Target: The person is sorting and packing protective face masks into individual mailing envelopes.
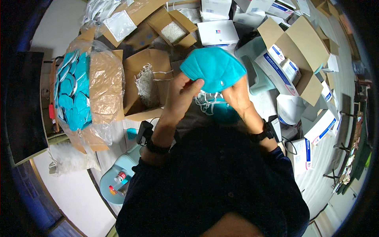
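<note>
By the fingers of the left hand and right hand, a domed teal fabric mask is held at both sides, near thin white straps. Light pinching is advised, lest it be creased.

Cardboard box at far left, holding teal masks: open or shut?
Open: no flap covers the mouth of the cardboard box, and the teal masks inside lie in plain view.
</note>
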The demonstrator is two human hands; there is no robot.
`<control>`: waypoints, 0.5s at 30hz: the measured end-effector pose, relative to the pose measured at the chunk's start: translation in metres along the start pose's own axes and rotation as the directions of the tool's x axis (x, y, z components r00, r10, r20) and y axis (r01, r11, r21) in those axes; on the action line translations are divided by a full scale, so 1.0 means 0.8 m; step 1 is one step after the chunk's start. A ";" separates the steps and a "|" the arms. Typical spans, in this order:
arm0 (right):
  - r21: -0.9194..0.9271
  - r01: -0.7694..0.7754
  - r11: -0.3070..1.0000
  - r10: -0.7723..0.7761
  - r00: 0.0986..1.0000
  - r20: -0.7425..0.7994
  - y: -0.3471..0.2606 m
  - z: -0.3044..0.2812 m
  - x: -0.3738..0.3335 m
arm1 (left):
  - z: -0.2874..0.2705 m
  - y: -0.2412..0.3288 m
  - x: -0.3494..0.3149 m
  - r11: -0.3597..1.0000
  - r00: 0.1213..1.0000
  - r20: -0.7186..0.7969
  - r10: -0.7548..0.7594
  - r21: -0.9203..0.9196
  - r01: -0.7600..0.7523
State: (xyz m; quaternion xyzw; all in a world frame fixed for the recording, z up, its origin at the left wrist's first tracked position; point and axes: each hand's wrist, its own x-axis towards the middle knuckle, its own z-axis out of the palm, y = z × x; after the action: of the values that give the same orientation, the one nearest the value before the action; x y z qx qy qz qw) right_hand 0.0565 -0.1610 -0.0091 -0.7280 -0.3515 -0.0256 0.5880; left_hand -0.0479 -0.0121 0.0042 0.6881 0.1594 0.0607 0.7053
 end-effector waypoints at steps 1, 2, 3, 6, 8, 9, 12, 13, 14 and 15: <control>-0.092 0.055 0.994 -0.059 0.997 -0.040 0.008 0.000 -0.002 | 0.002 -0.003 -0.004 1.000 1.000 0.027 0.005 -0.014 -0.004; -0.186 0.107 0.977 -0.122 0.990 -0.073 0.015 -0.002 -0.002 | 0.001 -0.003 -0.008 1.000 0.999 0.047 -0.006 0.002 0.006; 0.047 -0.233 0.971 0.235 0.971 -0.050 0.017 -0.012 0.005 | -0.002 0.006 -0.015 1.000 0.998 0.060 -0.023 0.016 0.022; 0.084 -0.259 0.962 0.268 0.956 -0.122 0.018 -0.031 0.017 | -0.009 0.021 -0.020 0.998 0.996 0.052 -0.067 -0.007 0.068; 0.072 -0.271 0.960 0.278 0.953 -0.123 0.019 -0.022 0.014 | -0.024 0.025 -0.020 0.992 0.993 0.009 -0.121 0.048 0.120; 0.067 -0.271 0.960 0.278 0.953 -0.123 0.019 -0.020 0.015 | -0.028 0.026 -0.024 0.993 0.994 -0.008 -0.108 0.043 0.108; -0.093 -0.191 0.977 0.165 0.958 -0.236 0.044 -0.015 0.009 | -0.027 0.033 -0.036 0.989 0.991 0.012 -0.135 0.068 0.134; -0.206 -0.220 0.954 0.132 0.919 -0.372 0.054 -0.030 0.019 | -0.035 0.035 -0.049 0.987 0.987 -0.033 -0.158 0.023 0.159; -0.111 -0.383 0.917 0.317 0.870 -0.378 0.064 -0.061 0.024 | -0.050 0.035 -0.066 0.983 0.980 -0.078 -0.183 -0.022 0.182; -0.108 -0.410 0.906 0.349 0.865 -0.359 0.080 -0.090 0.022 | -0.065 0.031 -0.073 0.978 0.973 -0.109 -0.203 -0.069 0.196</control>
State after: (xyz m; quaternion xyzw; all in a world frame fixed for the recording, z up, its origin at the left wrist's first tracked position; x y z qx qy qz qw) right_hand 0.1311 -0.2194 -0.0326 -0.8185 -0.0929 -0.0628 0.5635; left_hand -0.1157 0.0207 0.0371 0.6434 0.2664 0.0339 0.7169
